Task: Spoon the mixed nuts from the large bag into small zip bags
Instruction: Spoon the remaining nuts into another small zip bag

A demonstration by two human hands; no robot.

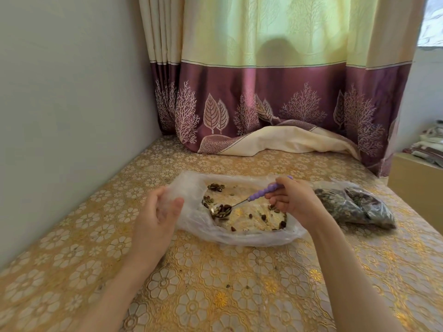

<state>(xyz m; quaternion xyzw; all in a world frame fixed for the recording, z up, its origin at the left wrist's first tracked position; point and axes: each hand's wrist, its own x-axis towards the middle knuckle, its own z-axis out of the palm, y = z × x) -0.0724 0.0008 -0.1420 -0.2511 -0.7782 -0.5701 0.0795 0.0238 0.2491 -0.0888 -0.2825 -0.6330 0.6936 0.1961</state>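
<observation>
A large clear plastic bag (251, 238) lies open on the table with scattered mixed nuts (215, 187) left inside. My right hand (293, 200) grips the purple handle of a metal spoon (259, 194). The spoon's bowl (221, 211) sits low inside the bag, loaded with nuts. My left hand (158, 212) holds the bag's left rim between thumb and fingers, keeping the mouth spread. To the right of my right hand lie small zip bags (354, 207) filled with nuts.
The table wears a gold floral cloth (215, 283). A grey wall (72, 116) runs along its left side, and a purple and cream curtain (275, 111) drapes onto the far edge. A cream cabinet (417, 183) stands at the right. A few stray bits (227, 286) lie near me.
</observation>
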